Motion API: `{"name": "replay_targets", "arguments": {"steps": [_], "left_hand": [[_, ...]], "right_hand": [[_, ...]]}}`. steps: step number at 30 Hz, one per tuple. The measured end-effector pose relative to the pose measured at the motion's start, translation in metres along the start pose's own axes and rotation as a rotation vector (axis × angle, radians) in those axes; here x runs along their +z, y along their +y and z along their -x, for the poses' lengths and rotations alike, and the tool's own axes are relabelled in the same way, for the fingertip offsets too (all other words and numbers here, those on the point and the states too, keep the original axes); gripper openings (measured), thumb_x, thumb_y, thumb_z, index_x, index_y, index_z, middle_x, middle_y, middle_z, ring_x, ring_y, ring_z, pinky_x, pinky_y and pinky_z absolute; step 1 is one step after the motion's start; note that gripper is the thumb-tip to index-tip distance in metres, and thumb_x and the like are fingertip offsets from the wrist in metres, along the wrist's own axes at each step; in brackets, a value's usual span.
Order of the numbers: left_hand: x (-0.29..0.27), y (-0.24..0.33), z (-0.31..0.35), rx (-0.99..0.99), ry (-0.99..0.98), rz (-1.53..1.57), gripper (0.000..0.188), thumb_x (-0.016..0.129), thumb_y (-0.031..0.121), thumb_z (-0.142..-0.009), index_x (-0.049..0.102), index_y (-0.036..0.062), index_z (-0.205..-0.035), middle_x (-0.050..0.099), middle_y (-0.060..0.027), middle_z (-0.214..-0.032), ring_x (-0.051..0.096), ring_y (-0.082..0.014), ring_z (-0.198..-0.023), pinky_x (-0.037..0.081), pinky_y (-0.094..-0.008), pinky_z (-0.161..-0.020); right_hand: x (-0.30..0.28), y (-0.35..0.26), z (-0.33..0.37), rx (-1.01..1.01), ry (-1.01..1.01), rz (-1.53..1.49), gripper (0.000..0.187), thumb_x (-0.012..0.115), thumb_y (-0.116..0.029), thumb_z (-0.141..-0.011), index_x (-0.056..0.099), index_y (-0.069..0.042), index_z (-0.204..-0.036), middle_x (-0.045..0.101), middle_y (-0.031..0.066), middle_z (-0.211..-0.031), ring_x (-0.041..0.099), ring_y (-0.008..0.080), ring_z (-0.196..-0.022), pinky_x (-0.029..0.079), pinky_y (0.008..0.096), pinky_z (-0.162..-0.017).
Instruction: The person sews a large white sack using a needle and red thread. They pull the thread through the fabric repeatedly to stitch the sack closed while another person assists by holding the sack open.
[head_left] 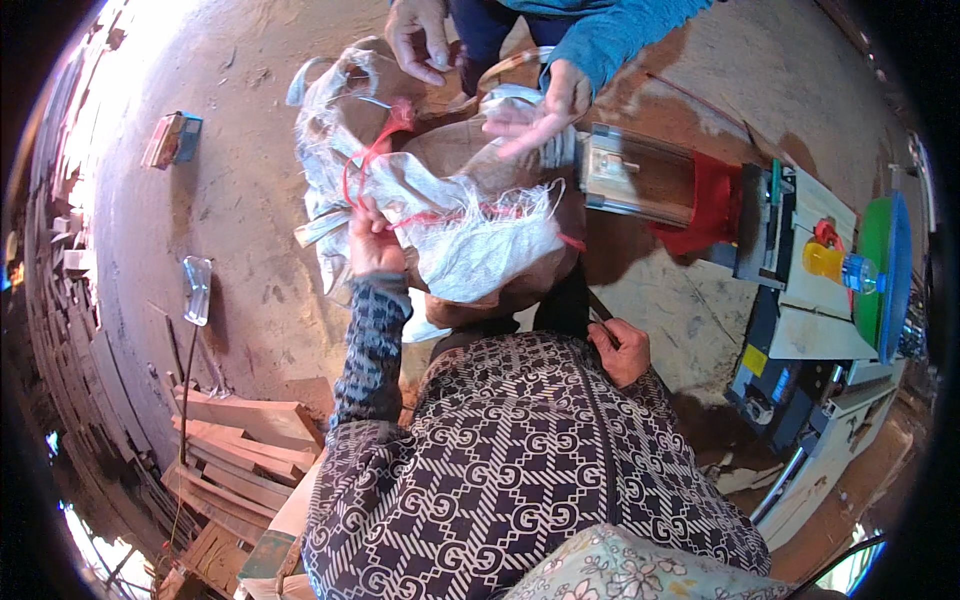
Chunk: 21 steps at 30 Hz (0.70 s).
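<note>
A large white woven sack (490,258) with frayed edges stands in front of me, its mouth partly spread. Red cord (352,183) runs along its rim and rises in a loop. My left hand (376,240) is closed on the near left rim of the sack, with the red cord at its fingers. Beside the right of my body, my right hand (620,352) is closed in a curl; what it holds, if anything, is hidden. Across the sack, another person's hands (418,40) reach over it, one (545,112) with its palm turned up and fingers spread.
To the right stands a machine (640,175) with a wooden bed and red cloth. Behind it are a yellow-and-clear bottle (840,265) and green and blue round basins (872,270). Cut boards (250,435) lie at lower left. A small box (172,138) sits on the floor.
</note>
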<state>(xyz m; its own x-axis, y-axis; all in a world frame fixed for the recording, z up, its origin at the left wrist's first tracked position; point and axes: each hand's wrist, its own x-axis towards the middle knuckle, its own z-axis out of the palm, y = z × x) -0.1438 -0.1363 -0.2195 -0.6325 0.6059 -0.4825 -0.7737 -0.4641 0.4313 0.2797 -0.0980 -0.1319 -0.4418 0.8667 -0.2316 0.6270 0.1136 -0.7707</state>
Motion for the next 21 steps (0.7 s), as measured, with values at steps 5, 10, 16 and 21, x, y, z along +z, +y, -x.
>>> {"name": "replay_targets", "arguments": {"steps": [5, 10, 16, 21], "left_hand": [[-0.090, -0.060, -0.048, 0.532, -0.438, -1.715, 0.029, 0.067, 0.027, -0.085, 0.067, 0.0042, -0.102, 0.068, -0.0118, -0.091, 0.065, -0.0279, -0.087, 0.053, -0.0412, -0.082], [-0.004, -0.123, -0.068, 0.064, -0.403, -1.714, 0.027, 0.063, 0.017, -0.086, 0.063, 0.0046, -0.110, 0.067, -0.0130, -0.102, 0.064, -0.0240, -0.092, 0.053, -0.0372, -0.082], [0.054, -0.139, -0.077, -0.189, -0.304, -0.917, 0.024, 0.060, 0.013, -0.089, 0.064, 0.0029, -0.111, 0.068, -0.0120, -0.100, 0.064, -0.0225, -0.086, 0.054, -0.0351, -0.076], [0.093, -0.125, -0.105, -0.283, -0.297, -0.471, 0.022, 0.057, 0.011, -0.092, 0.064, 0.0015, -0.111, 0.068, -0.0113, -0.099, 0.064, -0.0213, -0.081, 0.054, -0.0334, -0.070]], "right_hand": [[0.019, 0.009, -0.011, -0.085, -0.047, 0.022, 0.028, 0.068, -0.028, -0.090, 0.066, -0.002, -0.081, 0.057, 0.0166, -0.068, 0.058, 0.0357, -0.061, 0.042, 0.0438, -0.055], [0.013, -0.001, -0.032, -0.051, -0.174, 0.077, 0.026, 0.067, -0.028, -0.090, 0.067, -0.003, -0.083, 0.058, 0.0173, -0.071, 0.060, 0.0356, -0.065, 0.044, 0.0444, -0.059], [0.020, -0.001, -0.035, -0.073, -0.134, -0.015, 0.025, 0.065, -0.029, -0.092, 0.068, -0.005, -0.086, 0.062, 0.0168, -0.076, 0.062, 0.0352, -0.069, 0.048, 0.0427, -0.062], [0.023, 0.006, -0.033, -0.015, -0.166, 0.077, 0.025, 0.066, -0.029, -0.091, 0.068, -0.004, -0.087, 0.063, 0.0165, -0.077, 0.062, 0.0353, -0.068, 0.048, 0.0430, -0.062]]}}
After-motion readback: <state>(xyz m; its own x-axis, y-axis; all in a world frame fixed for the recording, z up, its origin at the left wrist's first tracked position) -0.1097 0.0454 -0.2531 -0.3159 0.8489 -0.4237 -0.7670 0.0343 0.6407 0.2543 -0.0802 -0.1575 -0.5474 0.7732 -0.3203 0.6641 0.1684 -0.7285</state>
